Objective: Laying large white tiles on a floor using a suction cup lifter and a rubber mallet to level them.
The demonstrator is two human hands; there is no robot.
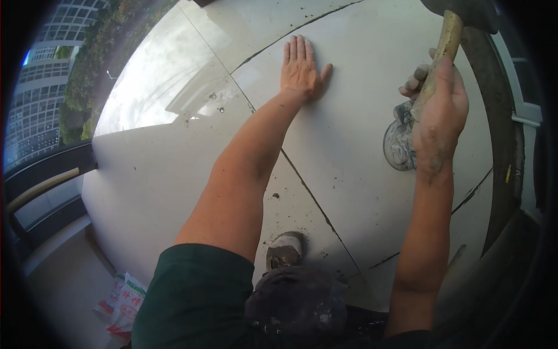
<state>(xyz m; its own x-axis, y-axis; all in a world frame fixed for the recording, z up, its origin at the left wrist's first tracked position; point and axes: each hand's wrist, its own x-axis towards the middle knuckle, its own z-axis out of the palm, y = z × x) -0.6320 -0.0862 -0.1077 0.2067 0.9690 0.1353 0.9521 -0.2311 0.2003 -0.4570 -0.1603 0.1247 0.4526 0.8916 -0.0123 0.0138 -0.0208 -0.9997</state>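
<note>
My left hand (301, 71) lies flat on a large pale floor tile (343, 168), fingers stretched forward, palm down, near the dark joint at the tile's far edge. Raised at the right, my right hand (440, 107) is wrapped round the light wooden handle of a mallet (450, 36). Its dark head shows in part at the upper right, above the floor. Below that hand a round suction cup (396, 152), smeared with grey, sits on the tile; hand and wrist hide part of it. Grey smears mark my right fingers and wrist.
My shoe (285, 249) stands on the tiles near crumbs of debris. A dark railing (52, 174) is at the left, with a printed plastic bag (127, 305) below it. A dark uncovered strip (504, 145) runs along the right side by a white frame. Other tiles reflect bright light.
</note>
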